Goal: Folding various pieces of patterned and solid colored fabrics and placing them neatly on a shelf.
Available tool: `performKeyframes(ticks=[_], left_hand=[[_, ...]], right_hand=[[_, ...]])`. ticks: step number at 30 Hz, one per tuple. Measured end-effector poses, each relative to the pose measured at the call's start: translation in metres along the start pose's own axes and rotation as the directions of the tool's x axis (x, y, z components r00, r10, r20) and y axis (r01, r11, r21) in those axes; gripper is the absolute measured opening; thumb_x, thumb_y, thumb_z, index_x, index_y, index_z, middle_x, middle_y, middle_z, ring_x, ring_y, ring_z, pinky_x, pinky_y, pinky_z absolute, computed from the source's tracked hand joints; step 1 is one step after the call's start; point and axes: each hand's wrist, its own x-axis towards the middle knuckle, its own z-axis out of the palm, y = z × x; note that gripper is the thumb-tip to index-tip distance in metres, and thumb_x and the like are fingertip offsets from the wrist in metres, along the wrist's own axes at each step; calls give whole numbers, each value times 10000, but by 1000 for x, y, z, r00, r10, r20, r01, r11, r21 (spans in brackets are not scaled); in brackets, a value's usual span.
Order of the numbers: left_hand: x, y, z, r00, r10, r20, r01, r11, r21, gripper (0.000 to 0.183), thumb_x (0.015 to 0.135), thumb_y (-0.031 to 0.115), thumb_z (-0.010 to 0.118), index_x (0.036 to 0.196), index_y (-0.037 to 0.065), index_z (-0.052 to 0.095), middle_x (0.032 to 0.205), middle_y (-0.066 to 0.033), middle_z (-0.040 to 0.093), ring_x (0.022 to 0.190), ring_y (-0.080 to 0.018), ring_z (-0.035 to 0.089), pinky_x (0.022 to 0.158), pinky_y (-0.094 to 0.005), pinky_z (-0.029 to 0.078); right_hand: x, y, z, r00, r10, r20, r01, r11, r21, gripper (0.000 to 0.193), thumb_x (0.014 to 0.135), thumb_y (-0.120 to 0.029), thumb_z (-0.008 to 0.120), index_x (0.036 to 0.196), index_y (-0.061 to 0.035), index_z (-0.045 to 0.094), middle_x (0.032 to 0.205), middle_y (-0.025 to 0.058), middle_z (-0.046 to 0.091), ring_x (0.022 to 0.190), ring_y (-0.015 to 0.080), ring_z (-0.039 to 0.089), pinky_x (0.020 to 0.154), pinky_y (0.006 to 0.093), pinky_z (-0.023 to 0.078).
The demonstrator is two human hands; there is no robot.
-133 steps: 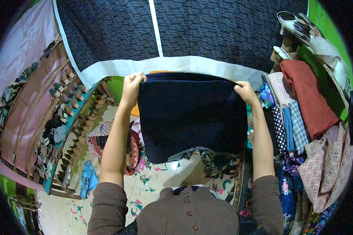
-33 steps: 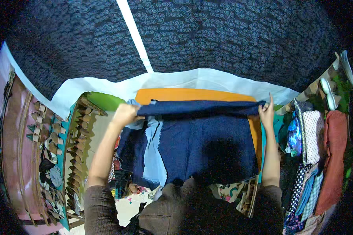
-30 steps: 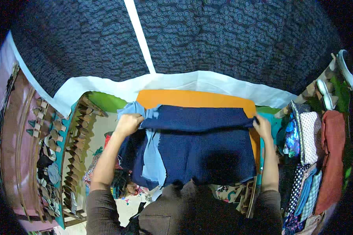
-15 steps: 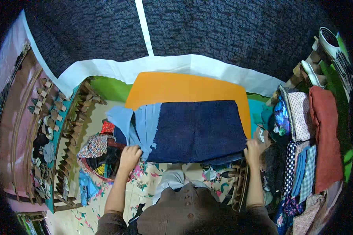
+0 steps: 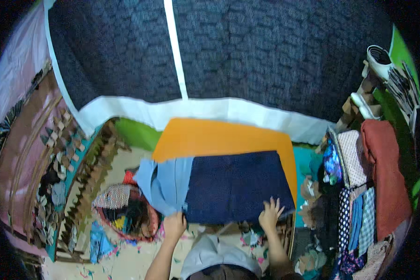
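Navy cloth (image 5: 235, 186): likely light, soft; hold by corners. Left hand (image 5: 174, 227): fingers curled, pinch unclear. Right hand (image 5: 269, 217): fingers spread.

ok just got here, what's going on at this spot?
A navy cloth lies spread over an orange surface that shows along its far and right sides, with light blue cloth along its left. The person's left hand is at the near edge, around where the two colours meet; blur hides whether it grips the fabric. The right hand is open over the near edge, toward the right corner.
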Motion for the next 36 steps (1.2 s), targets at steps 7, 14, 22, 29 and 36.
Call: performKeyframes(ticks=[7,14,22,29,36], left_hand=[[66,-4,3,994,100,-35,-103,988,-118,143,748,177,568,762,39,533,682,-145,565,645,-326,558,603,-435,433],[187,7,-2,963,202,-178,-224,968,-111,228,761,193,578,926,37,561,851,-132,572,774,-311,551,702,-425,422],[267,3,35,941,246,233,-195,956,-221,377,797,341,566,1058,70,574,984,-123,588,945,-294,547,808,-407,410],[266,0,45,892,417,174,-365,893,-265,299,809,302,566,976,55,575,880,-128,596,866,-313,557,759,-390,437],[295,33,39,910,331,249,-266,928,-261,253,810,274,571,887,33,560,819,-151,582,816,-325,558,703,-408,439]], right_hand=[[46,-43,32,1000,-29,12,27,994,108,331,764,-137,527,1083,-56,570,1291,160,402,1266,378,242,1011,627,63],[161,-54,54,976,-170,-139,186,976,110,278,843,-154,479,1091,-49,549,1236,133,450,1243,332,300,1019,591,131],[259,2,57,953,-251,-169,234,965,-117,306,853,-245,504,1051,-16,548,1090,124,542,1150,301,424,1008,568,190],[272,9,67,919,-341,-196,305,933,-192,212,820,-263,532,768,-63,577,798,108,558,829,271,526,802,463,372],[299,32,67,872,-409,-269,353,906,-235,248,806,-244,529,629,-72,557,627,95,543,662,282,531,699,435,389]])
